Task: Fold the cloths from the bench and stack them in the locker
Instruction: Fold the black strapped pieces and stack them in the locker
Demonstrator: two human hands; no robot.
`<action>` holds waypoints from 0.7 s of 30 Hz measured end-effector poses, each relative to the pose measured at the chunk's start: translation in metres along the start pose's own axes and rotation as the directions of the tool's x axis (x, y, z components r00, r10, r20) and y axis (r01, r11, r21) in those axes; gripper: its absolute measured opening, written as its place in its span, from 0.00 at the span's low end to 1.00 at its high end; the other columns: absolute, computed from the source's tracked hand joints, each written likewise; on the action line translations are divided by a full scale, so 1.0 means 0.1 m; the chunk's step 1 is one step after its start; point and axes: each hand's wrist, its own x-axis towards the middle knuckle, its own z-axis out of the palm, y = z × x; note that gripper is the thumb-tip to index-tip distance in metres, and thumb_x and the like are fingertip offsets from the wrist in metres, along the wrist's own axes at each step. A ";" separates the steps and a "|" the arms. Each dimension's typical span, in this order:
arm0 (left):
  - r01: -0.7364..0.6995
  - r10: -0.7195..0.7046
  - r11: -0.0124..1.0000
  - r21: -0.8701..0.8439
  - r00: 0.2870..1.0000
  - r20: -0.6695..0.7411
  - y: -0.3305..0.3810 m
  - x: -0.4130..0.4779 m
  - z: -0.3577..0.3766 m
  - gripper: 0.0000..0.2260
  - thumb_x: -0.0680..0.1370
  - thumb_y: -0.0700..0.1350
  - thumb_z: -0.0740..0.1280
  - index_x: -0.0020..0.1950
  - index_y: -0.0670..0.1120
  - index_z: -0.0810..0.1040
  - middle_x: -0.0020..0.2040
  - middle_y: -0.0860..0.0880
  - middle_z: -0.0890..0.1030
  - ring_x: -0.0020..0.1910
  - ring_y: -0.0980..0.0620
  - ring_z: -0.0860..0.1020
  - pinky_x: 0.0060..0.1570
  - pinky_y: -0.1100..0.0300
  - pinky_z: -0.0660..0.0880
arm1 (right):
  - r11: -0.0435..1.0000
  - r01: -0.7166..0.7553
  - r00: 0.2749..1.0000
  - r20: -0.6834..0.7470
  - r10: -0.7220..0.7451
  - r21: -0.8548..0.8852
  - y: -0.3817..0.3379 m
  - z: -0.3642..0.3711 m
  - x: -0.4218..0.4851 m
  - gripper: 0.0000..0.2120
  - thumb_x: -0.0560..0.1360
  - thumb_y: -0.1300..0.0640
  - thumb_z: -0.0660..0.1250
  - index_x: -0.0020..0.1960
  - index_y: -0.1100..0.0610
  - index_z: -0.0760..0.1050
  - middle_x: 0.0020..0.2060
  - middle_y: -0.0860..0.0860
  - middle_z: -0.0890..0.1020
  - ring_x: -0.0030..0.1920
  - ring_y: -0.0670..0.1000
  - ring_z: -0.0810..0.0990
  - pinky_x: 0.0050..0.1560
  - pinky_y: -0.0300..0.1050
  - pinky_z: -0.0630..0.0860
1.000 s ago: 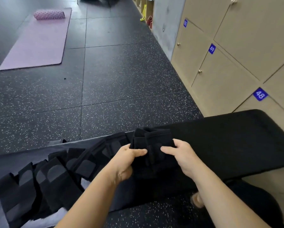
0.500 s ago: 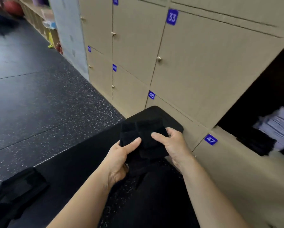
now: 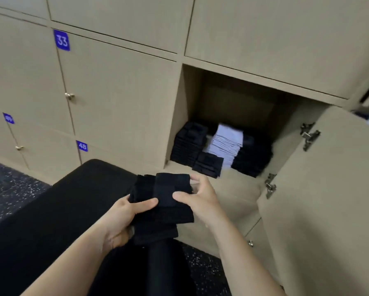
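The left hand (image 3: 123, 212) and the right hand (image 3: 198, 199) both grip one folded black cloth (image 3: 162, 201). The left thumb lies on top of it and the left fingers are tucked under. The right thumb presses the near edge, and the other right fingers curl round the far side. The cloth is up in the air, above the end of the black bench (image 3: 61, 210) and in front of the open locker (image 3: 232, 107).

The cloth looks folded into a small flat block, but one flap hangs down below it. So the folding step looks almost done, and the putting-away step is next.

Inside the locker there are black piles (image 3: 188, 146) on the left and front, a pale pile (image 3: 228, 142) in the middle, and more dark cloth on the right. The locker door (image 3: 329, 189) stands open on the right side.

For the next move, the hands would need to tuck the loose flap in, keep the block flat, and reach forward and a little right into the locker. The low black pile at the front looks like the easiest spot. The cloth should go down square on top, so the pile does not tip.
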 end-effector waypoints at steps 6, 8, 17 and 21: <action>0.044 -0.062 0.985 0.164 0.993 0.102 -0.07 0.35 0.40 0.19 0.72 0.37 0.71 0.62 0.39 0.77 0.56 0.38 0.83 0.55 0.38 0.82 0.55 0.42 0.78 | 0.898 0.135 0.989 0.105 -0.100 -0.419 -0.02 -0.54 0.15 0.41 0.67 0.54 0.72 0.75 0.44 0.57 0.65 0.41 0.68 0.66 0.46 0.68 0.65 0.48 0.71; 0.044 -0.066 0.981 0.188 0.992 0.109 -0.08 0.46 0.50 0.19 0.71 0.37 0.71 0.62 0.39 0.78 0.56 0.38 0.83 0.54 0.38 0.82 0.53 0.43 0.79 | 0.856 0.155 0.986 0.123 -0.109 -0.493 0.00 -0.64 0.24 0.38 0.68 0.54 0.72 0.74 0.47 0.62 0.65 0.43 0.69 0.66 0.47 0.68 0.65 0.48 0.71; 0.053 -0.063 0.987 0.149 0.996 0.063 -0.16 0.87 0.67 0.17 0.71 0.36 0.71 0.59 0.39 0.79 0.54 0.37 0.83 0.54 0.36 0.82 0.56 0.41 0.78 | 0.827 0.141 0.990 0.084 -0.114 -0.545 0.20 -0.84 0.65 0.14 0.67 0.51 0.72 0.51 0.46 0.74 0.48 0.44 0.79 0.48 0.48 0.79 0.51 0.51 0.78; 0.042 -0.043 0.998 0.050 0.999 0.007 -0.23 1.03 0.65 0.18 0.71 0.37 0.71 0.61 0.39 0.78 0.54 0.38 0.83 0.53 0.37 0.82 0.49 0.46 0.81 | 0.864 0.102 0.994 0.025 -0.102 -0.492 0.34 -0.92 0.84 0.06 0.69 0.54 0.70 0.38 0.49 0.73 0.39 0.50 0.81 0.41 0.50 0.79 0.46 0.51 0.78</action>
